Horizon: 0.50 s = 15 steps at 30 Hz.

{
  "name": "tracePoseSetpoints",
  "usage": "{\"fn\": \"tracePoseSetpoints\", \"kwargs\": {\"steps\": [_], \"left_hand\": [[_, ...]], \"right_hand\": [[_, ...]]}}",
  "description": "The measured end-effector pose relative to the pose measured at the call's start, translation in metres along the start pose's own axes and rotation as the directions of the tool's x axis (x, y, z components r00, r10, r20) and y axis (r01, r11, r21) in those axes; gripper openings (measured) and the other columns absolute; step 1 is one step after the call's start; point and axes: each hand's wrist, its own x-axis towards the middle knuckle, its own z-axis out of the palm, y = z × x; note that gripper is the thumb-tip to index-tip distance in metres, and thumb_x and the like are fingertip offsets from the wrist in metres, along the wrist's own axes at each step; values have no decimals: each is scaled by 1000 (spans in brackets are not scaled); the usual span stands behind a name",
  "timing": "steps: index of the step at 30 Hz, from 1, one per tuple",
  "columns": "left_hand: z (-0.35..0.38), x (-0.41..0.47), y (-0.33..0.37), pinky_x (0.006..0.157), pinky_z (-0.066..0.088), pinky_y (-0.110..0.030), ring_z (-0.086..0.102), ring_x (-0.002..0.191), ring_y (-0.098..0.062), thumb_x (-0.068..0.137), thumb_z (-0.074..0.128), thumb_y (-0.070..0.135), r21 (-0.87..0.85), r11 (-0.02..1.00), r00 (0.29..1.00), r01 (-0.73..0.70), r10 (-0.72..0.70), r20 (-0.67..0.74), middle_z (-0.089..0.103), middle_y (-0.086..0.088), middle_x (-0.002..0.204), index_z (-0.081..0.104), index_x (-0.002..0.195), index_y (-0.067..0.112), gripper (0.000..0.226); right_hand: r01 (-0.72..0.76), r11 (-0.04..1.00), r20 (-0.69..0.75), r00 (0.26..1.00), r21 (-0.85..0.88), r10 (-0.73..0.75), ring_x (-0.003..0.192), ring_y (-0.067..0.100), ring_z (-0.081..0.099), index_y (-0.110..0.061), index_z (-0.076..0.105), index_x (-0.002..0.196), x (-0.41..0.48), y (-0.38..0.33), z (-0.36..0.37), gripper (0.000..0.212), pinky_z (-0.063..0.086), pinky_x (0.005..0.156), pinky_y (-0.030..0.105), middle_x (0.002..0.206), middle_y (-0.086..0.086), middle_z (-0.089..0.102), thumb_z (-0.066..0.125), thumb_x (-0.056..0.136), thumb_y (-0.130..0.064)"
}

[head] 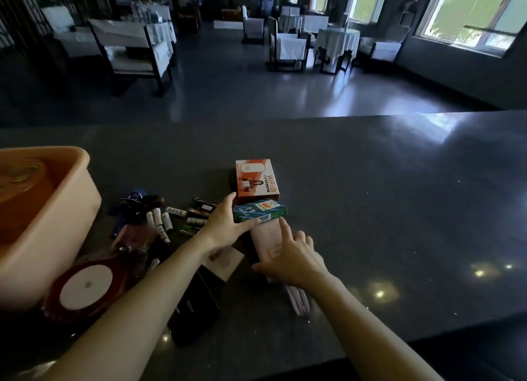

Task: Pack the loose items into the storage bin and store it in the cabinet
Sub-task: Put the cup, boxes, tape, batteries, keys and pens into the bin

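1. The left hand (pixel 225 223) is on the green box (pixel 261 210), at its left end. The thumb runs along the near edge and the index finger hooks the far-left corner, so the box is pinched between them.
2. That index fingertip reaches the near-left corner of the orange WiFi box (pixel 256 181), which sits right behind the green box and touches it.
3. The right hand (pixel 293 255) lies spread and flat, holding nothing. Palm and thumb rest on a pale pink packet (pixel 265 240) that stretches from under the green box back toward the person.
4. The right index finger (pixel 283 223) points forward, its tip just short of the green box's near edge; actual contact cannot be made out.
5. The storage bin (pixel 51 238), peach plastic, stands at the far left of the dark counter (pixel 385 209), well apart from both boxes.
6. Between the bin and the left hand lie loose white batteries (pixel 159 220). Nearer the person is a red ribbon spool (pixel 85 289), with a black box (pixel 194 312) under the left forearm.
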Motion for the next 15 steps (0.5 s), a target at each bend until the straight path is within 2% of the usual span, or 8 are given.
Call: {"fn": "tracePoseSetpoints", "kwargs": {"steps": [5, 8, 10, 12, 13, 15], "left_hand": [[-2, 16, -3, 91, 33, -28, 39, 129, -24, 75, 73, 39, 80, 996, 998, 51, -52, 20, 37, -7, 146, 12, 146, 17, 97], [-2, 20, 0, 93, 40, -34, 45, 123, -23, 71, 77, 37, 40, 998, 999, 47, -47, 4, 44, -6, 140, 15, 145, 19, 98], [-2, 20, 2, 85, 45, -28, 47, 117, -18, 69, 78, 35, -17, 1000, 999, 18, -19, -32, 46, -5, 138, 19, 144, 20, 97], [-4, 17, 5, 67, 43, -14, 44, 108, -10, 69, 79, 33, -74, 997, 998, -16, 11, -64, 45, -3, 136, 22, 142, 21, 93], [-6, 15, 7, 62, 41, -12, 42, 106, -7, 68, 79, 33, -99, 995, 995, -28, 18, -95, 45, -2, 136, 25, 142, 22, 92], [-17, 10, 10, 71, 37, -14, 42, 106, -5, 66, 81, 34, -95, 993, 978, -68, 47, -204, 48, -2, 133, 31, 139, 21, 89]], "right_hand": [[35, 996, -72, 997, 80, -29, 125, 29, 33, -37, -6, 141, 1, 10, -1, 113, 38, 95, 49, 138, 8, 35, 71, 59, -55], [55, 992, -108, 993, 116, -43, 122, 26, 36, -33, -4, 143, 0, 21, -8, 114, 35, 96, 46, 136, 5, 41, 71, 59, -53], [62, 986, -132, 990, 152, -42, 118, 24, 37, -32, -1, 143, -1, 27, -16, 112, 34, 95, 44, 131, 4, 46, 70, 59, -53], [79, 979, -154, 987, 188, -50, 116, 25, 37, -31, 3, 143, -3, 32, -25, 110, 34, 96, 45, 128, 4, 48, 70, 59, -51], [85, 974, -164, 985, 211, -50, 117, 26, 37, -29, 4, 143, -5, 33, -30, 109, 33, 96, 45, 128, 5, 48, 71, 60, -49], [92, 963, -192, 980, 253, -43, 116, 28, 36, -26, 8, 144, -9, 31, -40, 108, 34, 96, 47, 127, 7, 47, 73, 59, -46]]}}
